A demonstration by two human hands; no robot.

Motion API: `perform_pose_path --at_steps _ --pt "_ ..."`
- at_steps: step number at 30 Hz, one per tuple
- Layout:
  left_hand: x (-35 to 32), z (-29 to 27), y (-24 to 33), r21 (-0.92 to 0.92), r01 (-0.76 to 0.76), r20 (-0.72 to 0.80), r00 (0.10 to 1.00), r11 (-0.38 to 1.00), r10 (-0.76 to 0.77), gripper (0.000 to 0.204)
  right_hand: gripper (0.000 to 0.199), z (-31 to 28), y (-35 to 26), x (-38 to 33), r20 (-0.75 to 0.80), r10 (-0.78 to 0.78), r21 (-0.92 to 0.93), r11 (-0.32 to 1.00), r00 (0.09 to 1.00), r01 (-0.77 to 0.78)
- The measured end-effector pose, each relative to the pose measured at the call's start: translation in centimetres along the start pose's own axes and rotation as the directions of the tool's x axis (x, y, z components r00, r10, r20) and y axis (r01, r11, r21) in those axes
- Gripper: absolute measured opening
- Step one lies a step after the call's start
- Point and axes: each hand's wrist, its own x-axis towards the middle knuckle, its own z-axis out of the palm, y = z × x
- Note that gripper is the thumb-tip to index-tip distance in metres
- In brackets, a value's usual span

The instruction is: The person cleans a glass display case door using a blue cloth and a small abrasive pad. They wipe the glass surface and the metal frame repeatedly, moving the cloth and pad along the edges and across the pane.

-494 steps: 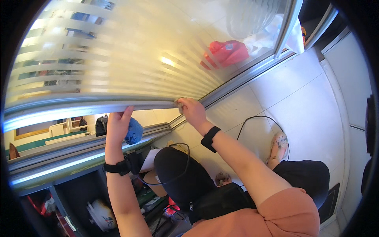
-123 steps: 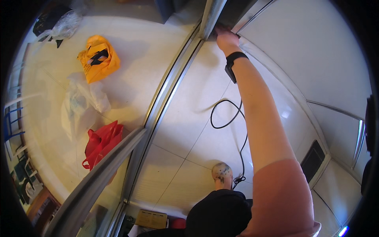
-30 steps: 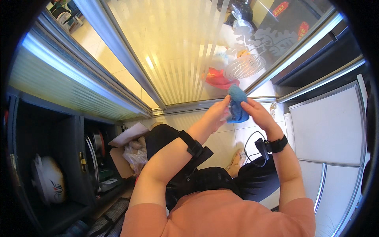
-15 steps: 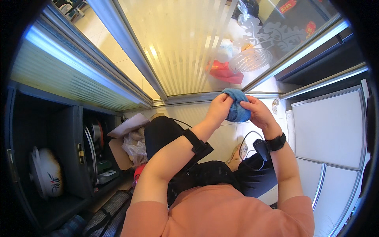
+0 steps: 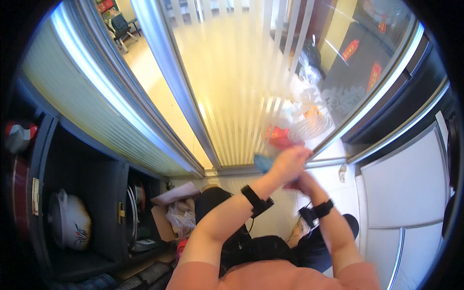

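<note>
A blue cloth [image 5: 261, 162] is pressed against the bottom of a ribbed glass sliding door [image 5: 241, 87], just above its metal bottom rail [image 5: 232, 170]. My left hand [image 5: 290, 162] is closed over the cloth, so only the cloth's left end shows. A black band sits on that wrist. My right hand [image 5: 302, 183] is just below and behind the left hand, with curled fingers, and is partly hidden by it. I cannot see whether it holds the cloth. It also wears a black wristband.
A metal door post [image 5: 169, 82] runs up the glass. Red and white bags [image 5: 279, 137] lie behind the glass. A dark cabinet on the left holds a white ceramic pot [image 5: 67, 223]. A cardboard box with papers [image 5: 169, 212] and a white panel [image 5: 406, 188] flank my legs.
Both hands have moved down and slightly right along the glass with the cloth. My left hand now covers most of the cloth, and my right hand has dropped beneath it.
</note>
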Motion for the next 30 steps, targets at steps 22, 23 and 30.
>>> perform_pose_path --at_steps 22,23,30 --pt "0.1 -26.4 5.9 -0.304 -0.279 -0.625 0.780 0.911 0.031 0.060 0.050 -8.0 -50.3 -9.0 0.298 -0.764 -0.950 -0.298 -0.573 -0.096" --pt "0.4 -26.7 5.8 -0.309 -0.263 -0.593 0.805 0.914 0.031 0.059 0.051 -8.2 -50.5 -7.5 0.224 -0.832 -0.968 -0.130 -0.507 -0.214" --pt "1.1 -26.2 4.8 -0.197 -0.231 -0.635 0.771 0.953 0.056 0.053 0.046 -2.4 -50.1 -3.0 0.018 -0.918 -0.981 0.061 -0.397 -0.186"
